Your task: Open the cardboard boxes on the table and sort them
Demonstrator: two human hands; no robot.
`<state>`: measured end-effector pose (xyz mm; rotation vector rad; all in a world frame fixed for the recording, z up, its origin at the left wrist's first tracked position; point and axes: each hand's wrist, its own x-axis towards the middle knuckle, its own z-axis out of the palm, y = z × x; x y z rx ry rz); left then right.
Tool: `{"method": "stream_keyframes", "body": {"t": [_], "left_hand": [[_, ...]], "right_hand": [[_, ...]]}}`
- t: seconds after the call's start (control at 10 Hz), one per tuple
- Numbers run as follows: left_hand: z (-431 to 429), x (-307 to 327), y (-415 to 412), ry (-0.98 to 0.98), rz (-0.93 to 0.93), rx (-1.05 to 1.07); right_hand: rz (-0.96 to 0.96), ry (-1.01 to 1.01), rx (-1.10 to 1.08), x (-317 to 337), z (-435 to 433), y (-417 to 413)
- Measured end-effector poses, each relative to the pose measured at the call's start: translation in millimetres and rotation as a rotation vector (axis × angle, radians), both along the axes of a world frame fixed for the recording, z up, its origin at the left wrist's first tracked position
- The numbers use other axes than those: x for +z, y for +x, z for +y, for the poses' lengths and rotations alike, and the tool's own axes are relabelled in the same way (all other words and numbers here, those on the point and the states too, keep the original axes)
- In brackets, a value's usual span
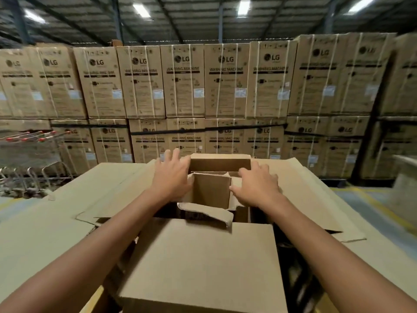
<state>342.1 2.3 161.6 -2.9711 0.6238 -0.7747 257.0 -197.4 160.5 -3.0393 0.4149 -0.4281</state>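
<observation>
A large plain carton [203,263] lies nearest, at centre. Just beyond it stands the small cardboard box [212,190], open and plain brown, with its rear flap upright and its front flap crumpled outward. The left hand [171,177] presses the box's left wall, fingers straight and spread. The right hand [257,186] holds its right side, fingers curled. Flattened cardboard sheets [67,211] surround it. Strapped washing machine cartons [185,82] are stacked behind.

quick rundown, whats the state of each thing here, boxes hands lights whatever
small box, open, back flap up, front flap bent outward
left hand, fingers straight, flat against the small box's left side
right hand, fingers bent over its right flap
big carton, open, flaps spread out
washing machine cartons, strapped shut, stacked
trolleys, nested together
ceiling lights, on
</observation>
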Motion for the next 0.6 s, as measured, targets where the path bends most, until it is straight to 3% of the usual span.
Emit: {"method": "stream_keyframes", "body": {"t": [0.2,0.4,0.5,0.6], "left_hand": [[11.8,-33.2,26.7,0.095,0.427,0.002],[15.1,-32.3,26.6,0.012,0.374,-0.051],[12.7,-25.7,19.3,-0.076,0.322,-0.107],[6.2,-6.5,5.0,-0.076,0.169,-0.209]], "right_hand": [[0.13,0.09,0.042,-20.1,-10.5,6.4],[0.094,0.054,0.058,-24.0,-7.6,9.9],[-0.05,0.142,0.1,-18.0,-7.9,2.7],[-0.29,0.058,0.19,-2.1,-6.0,-13.4]]}}
